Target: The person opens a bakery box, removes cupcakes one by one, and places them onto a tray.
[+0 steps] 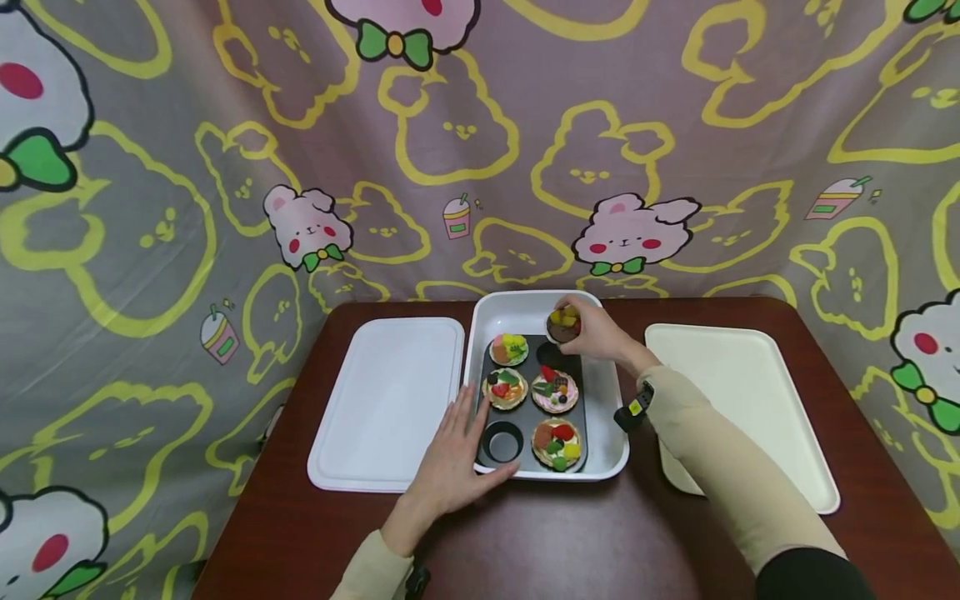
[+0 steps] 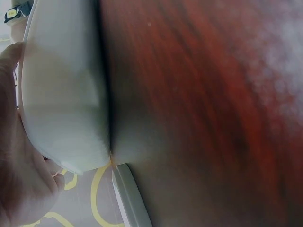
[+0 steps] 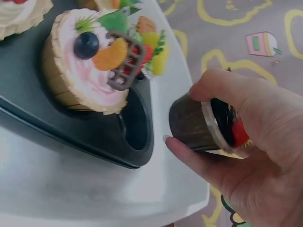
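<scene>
Brown tabletop (image 1: 540,542) — right grip (image 1: 600,333) pinching a dark cupcake (image 1: 562,332) — left grip (image 1: 450,462) spread against a deep white tray (image 1: 607,417).

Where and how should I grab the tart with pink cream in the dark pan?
Probably straight from above, pinching the pink-cream tart by opposite edges of its crust: its lower part sits in the dark pan, the rim stands above it, and toppings crowd the middle.
</scene>
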Demonstrator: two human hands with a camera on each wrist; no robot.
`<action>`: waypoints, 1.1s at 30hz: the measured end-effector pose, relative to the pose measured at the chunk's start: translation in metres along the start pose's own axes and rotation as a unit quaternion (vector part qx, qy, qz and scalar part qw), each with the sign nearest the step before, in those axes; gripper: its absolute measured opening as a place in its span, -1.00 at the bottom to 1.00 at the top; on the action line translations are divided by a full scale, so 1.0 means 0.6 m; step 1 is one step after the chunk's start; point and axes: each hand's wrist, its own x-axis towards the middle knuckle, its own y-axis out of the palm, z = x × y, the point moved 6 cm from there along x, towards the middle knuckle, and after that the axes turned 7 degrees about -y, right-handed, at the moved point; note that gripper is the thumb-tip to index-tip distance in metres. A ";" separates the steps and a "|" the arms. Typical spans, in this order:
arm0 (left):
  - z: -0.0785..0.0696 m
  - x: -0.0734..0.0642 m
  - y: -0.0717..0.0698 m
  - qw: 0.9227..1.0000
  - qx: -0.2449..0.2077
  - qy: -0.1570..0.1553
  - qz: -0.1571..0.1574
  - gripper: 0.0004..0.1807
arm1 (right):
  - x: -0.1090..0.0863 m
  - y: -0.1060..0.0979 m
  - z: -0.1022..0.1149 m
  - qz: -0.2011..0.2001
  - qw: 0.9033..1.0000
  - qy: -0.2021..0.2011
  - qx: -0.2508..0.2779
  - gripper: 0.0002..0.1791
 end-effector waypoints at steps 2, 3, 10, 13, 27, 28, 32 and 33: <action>-0.001 0.000 0.001 1.000 -0.002 -0.001 0.004 0.28 | -0.007 -0.006 -0.005 -0.005 1.000 0.017 0.022 -0.25; -0.001 0.001 0.001 1.000 -0.002 -0.002 0.005 0.28 | -0.009 -0.009 -0.008 -0.008 0.999 0.024 0.035 -0.24; -0.001 0.003 0.003 1.000 -0.001 -0.005 0.011 0.28 | -0.035 -0.026 -0.038 -0.027 0.986 0.071 0.149 -0.12; -0.003 0.004 0.003 1.000 -0.003 -0.006 0.013 0.28 | -0.051 -0.033 -0.051 -0.042 0.977 0.084 0.193 -0.08; -0.007 0.001 -0.003 1.000 -0.016 -0.001 0.007 0.28 | -0.146 -0.092 -0.115 -0.102 0.951 0.151 0.249 -0.05; -0.007 0.001 -0.003 1.000 -0.017 0.000 0.005 0.27 | -0.154 -0.096 -0.122 -0.103 0.952 0.154 0.243 -0.05; -0.006 0.003 -0.002 1.000 -0.019 0.002 0.003 0.27 | -0.183 -0.117 -0.149 -0.120 0.954 0.153 0.228 -0.07; -0.007 0.003 -0.002 1.000 -0.017 0.003 0.002 0.28 | -0.190 -0.123 -0.155 -0.127 0.954 0.149 0.229 -0.08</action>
